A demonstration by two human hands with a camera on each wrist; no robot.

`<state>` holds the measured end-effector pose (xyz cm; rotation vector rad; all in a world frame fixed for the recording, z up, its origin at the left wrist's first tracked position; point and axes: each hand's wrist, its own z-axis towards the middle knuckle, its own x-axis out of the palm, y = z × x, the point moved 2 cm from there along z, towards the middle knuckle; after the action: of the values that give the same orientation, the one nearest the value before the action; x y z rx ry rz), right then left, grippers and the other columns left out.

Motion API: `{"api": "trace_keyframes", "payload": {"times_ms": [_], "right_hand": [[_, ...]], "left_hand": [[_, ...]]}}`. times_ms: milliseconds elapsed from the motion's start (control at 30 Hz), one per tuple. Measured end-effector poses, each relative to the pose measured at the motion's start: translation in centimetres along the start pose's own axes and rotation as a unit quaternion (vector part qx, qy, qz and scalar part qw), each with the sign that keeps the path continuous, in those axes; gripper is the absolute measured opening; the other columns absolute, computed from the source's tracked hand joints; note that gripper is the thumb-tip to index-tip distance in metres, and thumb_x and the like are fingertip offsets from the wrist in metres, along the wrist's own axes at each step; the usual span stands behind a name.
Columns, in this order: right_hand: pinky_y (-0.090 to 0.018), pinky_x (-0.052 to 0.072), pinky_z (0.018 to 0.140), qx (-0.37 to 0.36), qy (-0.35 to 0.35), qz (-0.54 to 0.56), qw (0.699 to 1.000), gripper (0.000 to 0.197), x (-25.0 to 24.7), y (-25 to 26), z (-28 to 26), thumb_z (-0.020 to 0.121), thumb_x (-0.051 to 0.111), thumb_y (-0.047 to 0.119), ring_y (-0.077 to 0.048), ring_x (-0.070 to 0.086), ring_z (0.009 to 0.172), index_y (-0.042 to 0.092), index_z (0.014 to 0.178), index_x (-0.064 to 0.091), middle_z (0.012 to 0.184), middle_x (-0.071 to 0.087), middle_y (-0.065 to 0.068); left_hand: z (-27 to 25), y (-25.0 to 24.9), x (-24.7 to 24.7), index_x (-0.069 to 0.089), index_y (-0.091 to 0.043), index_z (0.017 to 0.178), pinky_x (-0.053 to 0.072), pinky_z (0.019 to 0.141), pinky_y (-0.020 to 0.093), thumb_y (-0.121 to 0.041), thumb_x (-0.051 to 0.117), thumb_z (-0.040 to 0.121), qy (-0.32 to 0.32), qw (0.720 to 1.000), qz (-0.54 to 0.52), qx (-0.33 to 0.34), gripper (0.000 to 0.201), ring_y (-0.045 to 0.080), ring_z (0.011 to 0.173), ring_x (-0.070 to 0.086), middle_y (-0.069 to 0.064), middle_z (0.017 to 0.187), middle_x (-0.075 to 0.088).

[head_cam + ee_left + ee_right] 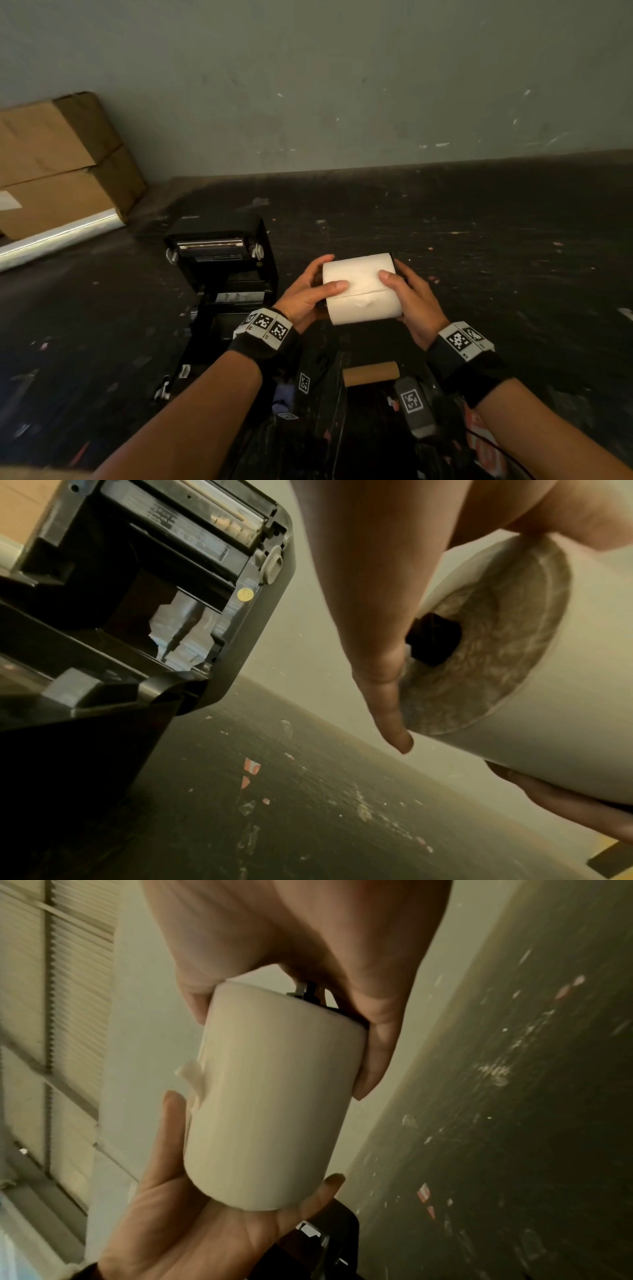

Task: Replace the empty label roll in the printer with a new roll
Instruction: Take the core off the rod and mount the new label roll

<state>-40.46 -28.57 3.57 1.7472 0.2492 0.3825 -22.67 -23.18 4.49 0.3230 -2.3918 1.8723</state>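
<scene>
full white cylindrical label roll [362, 289] held level above the dark floor, just right of the open black plastic label printer [222, 270]. left hand [310, 294] grasps its left end, right hand [407, 296] grasps its right end. bare brown cardboard core [370, 372] lies below, near the wrists.

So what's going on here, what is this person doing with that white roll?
A person is holding a full white label roll in the air with both hands, the left hand at one end and the right hand at the other. A dark part sits in the roll's core. To the left, a black printer stands with its lid open and its bay looks empty. A bare cardboard core, probably the used-up roll, lies nearer the person. The new roll is not yet in the printer.
</scene>
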Motion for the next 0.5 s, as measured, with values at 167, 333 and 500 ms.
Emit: {"api": "trace_keyframes", "payload": {"times_ms": [167,333,500], "right_hand": [[-0.051,0.05,0.091,0.042,-0.039,0.044,0.997,0.067,-2.3,-1.0,-0.2,0.08,0.064,0.033,-0.024,0.059,0.105,0.03,0.14,0.034,0.126,0.054,-0.004],[-0.047,0.052,0.084,0.071,-0.054,0.065,0.994,0.053,-4.7,-1.8,-0.9,0.081,0.063,0.032,-0.026,0.06,0.106,0.032,0.129,0.042,0.122,0.058,-0.005],[-0.04,0.054,0.075,0.086,-0.067,0.05,0.993,0.067,-6.2,-2.8,-1.9,0.079,0.064,0.036,-0.026,0.06,0.106,0.03,0.139,0.035,0.126,0.057,-0.007]], "left_hand": [[1.3,3.4,-2.0,0.048,-0.034,0.123,0.039,0.102,0.052,-0.045,0.059,0.085,-0.109,0.988,0.082,-0.074,0.041,0.022,0.12,0.047,-0.001,0.129,0.049],[2.7,8.0,-3.8,0.045,-0.016,0.13,0.045,0.099,0.033,-0.015,0.077,0.072,-0.162,0.895,0.392,-0.137,0.066,0.024,0.11,0.06,0.009,0.12,0.064],[3.1,10.8,-3.0,0.048,-0.014,0.13,0.046,0.098,0.033,-0.016,0.077,0.073,-0.117,0.821,0.529,-0.18,0.064,0.027,0.12,0.054,0.011,0.13,0.056]]}}
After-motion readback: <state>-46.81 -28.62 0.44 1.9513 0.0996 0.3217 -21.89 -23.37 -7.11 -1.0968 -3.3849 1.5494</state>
